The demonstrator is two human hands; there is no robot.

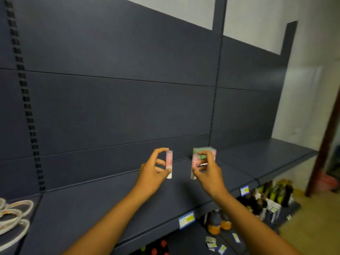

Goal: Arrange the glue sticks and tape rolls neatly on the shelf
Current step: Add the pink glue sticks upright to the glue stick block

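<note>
My left hand [153,172] pinches a pink-and-white glue stick [169,163] upright between thumb and forefinger, just above the dark shelf [103,205]. My right hand [207,168] holds a second pink glue stick [194,165] upright in the same way, a hand's width to the right. Right behind it stands a green-and-pink box [204,150] near the back of the shelf, partly hidden by my fingers. Several tape rolls [12,218] lie stacked at the shelf's far left edge.
A dark back panel [117,107] rises behind the shelf, with a slotted upright [25,100] at the left. Price tags [186,219] hang on the shelf's front edge. Bottles [215,223] and other goods [272,197] fill the lower shelf at right.
</note>
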